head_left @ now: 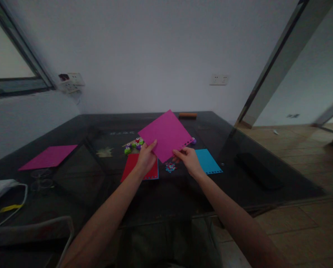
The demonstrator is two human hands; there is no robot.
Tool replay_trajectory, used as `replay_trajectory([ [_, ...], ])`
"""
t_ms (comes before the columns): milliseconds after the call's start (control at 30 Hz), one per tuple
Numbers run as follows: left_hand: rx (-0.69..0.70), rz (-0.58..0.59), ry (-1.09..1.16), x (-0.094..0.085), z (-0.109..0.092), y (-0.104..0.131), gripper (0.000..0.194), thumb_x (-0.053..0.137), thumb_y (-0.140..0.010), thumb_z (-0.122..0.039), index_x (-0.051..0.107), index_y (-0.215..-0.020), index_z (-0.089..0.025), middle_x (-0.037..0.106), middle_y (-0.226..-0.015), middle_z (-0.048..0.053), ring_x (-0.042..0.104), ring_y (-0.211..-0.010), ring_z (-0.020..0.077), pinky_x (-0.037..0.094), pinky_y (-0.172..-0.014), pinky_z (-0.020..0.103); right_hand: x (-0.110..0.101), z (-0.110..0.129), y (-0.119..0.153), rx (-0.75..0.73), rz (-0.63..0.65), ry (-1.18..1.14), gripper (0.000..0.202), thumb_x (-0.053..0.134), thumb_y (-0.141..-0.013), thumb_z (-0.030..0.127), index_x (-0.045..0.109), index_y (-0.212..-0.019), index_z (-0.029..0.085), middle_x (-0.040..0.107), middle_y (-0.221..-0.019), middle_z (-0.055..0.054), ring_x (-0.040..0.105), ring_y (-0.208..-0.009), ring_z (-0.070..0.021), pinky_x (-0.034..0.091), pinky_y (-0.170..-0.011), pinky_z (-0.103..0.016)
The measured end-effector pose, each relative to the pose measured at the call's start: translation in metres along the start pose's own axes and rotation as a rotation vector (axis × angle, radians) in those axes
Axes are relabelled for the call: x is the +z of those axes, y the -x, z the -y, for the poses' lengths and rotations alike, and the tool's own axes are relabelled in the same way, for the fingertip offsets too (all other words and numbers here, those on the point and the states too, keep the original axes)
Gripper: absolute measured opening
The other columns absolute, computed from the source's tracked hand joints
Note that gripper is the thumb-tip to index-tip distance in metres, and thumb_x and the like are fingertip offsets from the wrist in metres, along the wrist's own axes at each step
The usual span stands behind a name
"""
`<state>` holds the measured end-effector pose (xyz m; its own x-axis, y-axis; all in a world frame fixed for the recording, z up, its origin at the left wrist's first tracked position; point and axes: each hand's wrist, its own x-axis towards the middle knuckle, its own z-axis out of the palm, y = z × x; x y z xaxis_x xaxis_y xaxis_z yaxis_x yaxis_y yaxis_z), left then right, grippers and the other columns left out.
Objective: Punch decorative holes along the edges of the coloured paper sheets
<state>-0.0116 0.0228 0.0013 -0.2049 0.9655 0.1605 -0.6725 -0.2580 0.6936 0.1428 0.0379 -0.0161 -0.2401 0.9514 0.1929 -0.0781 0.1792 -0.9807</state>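
Between my two hands a pink sheet of paper (168, 134) is held up at a slant above the dark table. Dark-looking punched holes run along its lower right edge. My left hand (146, 158) pinches its lower left side, thumb on top. At the bottom corner my right hand (189, 159) grips the sheet beside the holes. Below my left hand lies a red sheet (130, 167), with a blue edge showing along its side. A small pile of punched paper bits (170, 167) sits under the sheet. Right of it is a blue sheet (209, 162) with holes along its near edge.
Several green and purple big-eyed trinkets (134, 145) lie behind the red sheet. Another pink sheet (49, 157) is at the left, near eyeglasses (42, 182) and a white power strip (0, 189). A black case (257, 171) rests at the right, a brown roll (187, 115) at the back.
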Motion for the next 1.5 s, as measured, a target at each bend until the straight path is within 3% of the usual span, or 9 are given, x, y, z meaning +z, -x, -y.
replay_trajectory([
  [167, 0.005, -0.01, -0.017, -0.001, 0.002, 0.001, 0.021, 0.066, -0.069, -0.014, 0.063, -0.089, -0.02, 0.067, -0.093, 0.001, 0.062, -0.083, 0.0141, 0.048, -0.085, 0.031, -0.008, 0.002, -0.004, 0.023, 0.035, -0.042, 0.038, 0.066, -0.066, 0.053, 0.06, -0.075, 0.016, 0.063, -0.062, -0.002, 0.06, -0.055, -0.0136, 0.045, -0.044, -0.022],
  [467, -0.05, -0.03, 0.02, -0.001, 0.001, 0.001, 0.019, 0.065, -0.07, -0.011, 0.063, -0.087, -0.019, 0.067, -0.088, 0.001, 0.063, -0.082, 0.0141, 0.048, -0.088, 0.033, -0.034, 0.009, -0.016, -0.128, -0.289, -0.092, 0.041, 0.058, -0.071, 0.056, 0.063, -0.084, 0.019, 0.065, -0.082, -0.004, 0.061, -0.07, -0.0136, 0.05, -0.053, -0.023],
  [567, -0.074, -0.015, 0.013, -0.001, 0.001, 0.003, 0.02, 0.066, -0.07, -0.011, 0.063, -0.088, -0.018, 0.068, -0.088, 0.001, 0.064, -0.082, 0.0148, 0.049, -0.087, 0.033, -0.036, 0.007, -0.017, -0.175, -0.3, -0.055, 0.038, 0.06, -0.072, 0.052, 0.064, -0.09, 0.019, 0.066, -0.088, -0.005, 0.061, -0.078, -0.0152, 0.051, -0.063, -0.026],
  [667, -0.192, 0.04, -0.072, -0.004, 0.005, 0.004, 0.019, 0.065, -0.072, -0.012, 0.063, -0.09, -0.017, 0.068, -0.087, 0.004, 0.065, -0.081, 0.0168, 0.051, -0.084, 0.035, -0.038, 0.006, -0.018, -0.178, -0.305, -0.006, 0.035, 0.062, -0.071, 0.048, 0.064, -0.091, 0.019, 0.067, -0.09, -0.006, 0.062, -0.083, -0.0179, 0.051, -0.071, -0.03],
  [767, -0.354, 0.122, -0.194, -0.008, 0.01, 0.005, 0.02, 0.065, -0.073, -0.015, 0.064, -0.093, -0.015, 0.069, -0.089, 0.008, 0.065, -0.078, 0.0196, 0.052, -0.079, 0.037, -0.041, 0.002, -0.019, -0.082, -0.227, 0.009, 0.037, 0.067, -0.067, 0.047, 0.064, -0.091, 0.019, 0.069, -0.087, -0.007, 0.063, -0.078, -0.021, 0.052, -0.069, -0.034],
  [833, -0.391, 0.141, -0.237, -0.01, 0.013, 0.005, 0.02, 0.065, -0.073, -0.018, 0.064, -0.093, -0.015, 0.069, -0.088, 0.009, 0.065, -0.075, 0.0196, 0.052, -0.075, 0.036, -0.044, 0.0, -0.02, -0.016, -0.171, -0.008, 0.038, 0.07, -0.063, 0.046, 0.065, -0.089, 0.018, 0.069, -0.082, -0.007, 0.064, -0.072, -0.0219, 0.053, -0.065, -0.036],
  [1100, -0.21, 0.064, -0.452, -0.019, 0.011, -0.001, 0.021, 0.071, -0.066, -0.028, 0.063, -0.08, -0.014, 0.063, -0.072, 0.001, 0.057, -0.059, 0.0098, 0.046, -0.054, 0.02, -0.047, -0.002, -0.021, 0.002, -0.224, -0.13, 0.036, 0.074, -0.058, 0.043, 0.066, -0.083, 0.019, 0.07, -0.078, -0.005, 0.064, -0.067, -0.0208, 0.053, -0.064, -0.036],
  [1500, -0.047, -0.044, -0.552, -0.017, 0.006, -0.003, 0.023, 0.074, -0.063, -0.031, 0.064, -0.076, -0.014, 0.061, -0.07, 0.001, 0.056, -0.06, 0.0104, 0.043, -0.052, 0.018, -0.051, 0.005, -0.021, -0.053, -0.266, -0.043, 0.032, 0.069, -0.062, 0.046, 0.064, -0.076, 0.019, 0.068, -0.072, -0.005, 0.061, -0.063, -0.0182, 0.048, -0.058, -0.031],
])
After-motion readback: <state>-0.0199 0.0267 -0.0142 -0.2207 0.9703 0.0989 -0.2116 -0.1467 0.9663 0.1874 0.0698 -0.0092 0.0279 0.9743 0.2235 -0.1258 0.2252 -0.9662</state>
